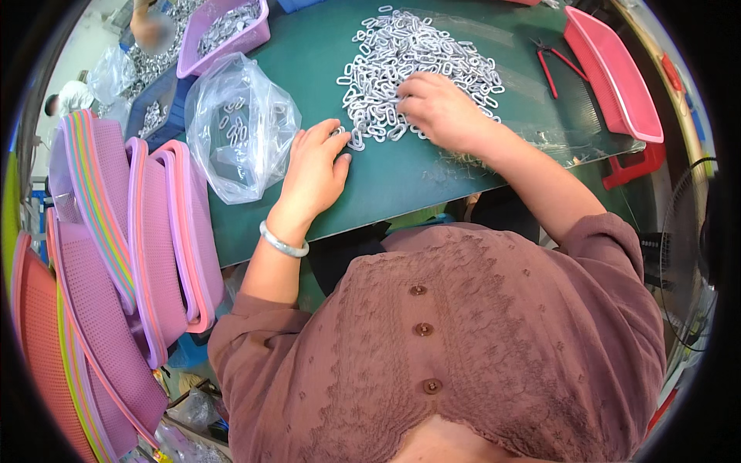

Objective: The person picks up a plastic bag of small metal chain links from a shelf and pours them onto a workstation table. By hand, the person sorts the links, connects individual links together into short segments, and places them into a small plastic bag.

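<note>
A heap of small silver oval metal links point(421, 50) lies on the green tabletop. My right hand point(444, 112) rests on the heap's near side, its fingers bent and drawn together among the links; what the fingertips pinch, if anything, is hidden. To the left, my left hand point(315, 166) is low over the table with loosely curved fingers, thumb apart. Its fingertips are beside a few links at the heap's left edge. Next to this hand sits a clear plastic bag point(266, 166) with several links inside. A pale bangle point(284, 241) circles my left wrist.
Stacked purple and pink perforated baskets point(166, 247) stand left of the table. A purple basket point(258, 27) and a blue bin point(177, 108) hold metal parts. Red-handled pliers point(549, 73) and a pink basket point(610, 77) are at the right. A fan point(687, 239) stands beyond.
</note>
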### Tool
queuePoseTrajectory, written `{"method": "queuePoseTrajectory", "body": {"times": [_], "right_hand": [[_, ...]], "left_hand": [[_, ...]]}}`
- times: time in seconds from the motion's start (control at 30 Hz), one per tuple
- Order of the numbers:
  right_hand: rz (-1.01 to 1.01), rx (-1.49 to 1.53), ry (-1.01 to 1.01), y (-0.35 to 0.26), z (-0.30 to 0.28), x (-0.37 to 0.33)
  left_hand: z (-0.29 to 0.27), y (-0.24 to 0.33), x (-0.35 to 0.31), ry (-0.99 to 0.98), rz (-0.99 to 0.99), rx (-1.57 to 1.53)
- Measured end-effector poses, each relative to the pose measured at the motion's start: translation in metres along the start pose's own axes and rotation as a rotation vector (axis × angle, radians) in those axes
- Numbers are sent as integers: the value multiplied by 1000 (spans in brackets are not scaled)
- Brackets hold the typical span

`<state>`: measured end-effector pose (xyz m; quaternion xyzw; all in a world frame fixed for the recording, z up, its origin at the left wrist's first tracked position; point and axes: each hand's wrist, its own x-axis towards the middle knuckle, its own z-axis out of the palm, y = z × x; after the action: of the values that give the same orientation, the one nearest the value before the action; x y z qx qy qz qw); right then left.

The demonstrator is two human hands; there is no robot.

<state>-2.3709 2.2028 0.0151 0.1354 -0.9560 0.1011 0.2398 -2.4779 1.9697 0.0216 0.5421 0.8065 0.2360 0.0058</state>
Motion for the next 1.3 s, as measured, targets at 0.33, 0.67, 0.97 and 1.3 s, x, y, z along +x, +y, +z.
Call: {"method": "queuePoseTrajectory", "body": {"times": [0.33, 0.67, 0.97, 1.3], "right_hand": [[-62, 124, 2, -45, 9, 13], [74, 29, 2, -58, 26, 32], [173, 116, 42, -56, 39, 38], [73, 234, -84, -68, 15, 17]], "left_hand": [[0, 9, -32, 263, -179, -92], [10, -2, -31, 338, -307, -107], [2, 6, -38, 426, -264, -270], [0, 12, -60, 325, -115, -198]]}}
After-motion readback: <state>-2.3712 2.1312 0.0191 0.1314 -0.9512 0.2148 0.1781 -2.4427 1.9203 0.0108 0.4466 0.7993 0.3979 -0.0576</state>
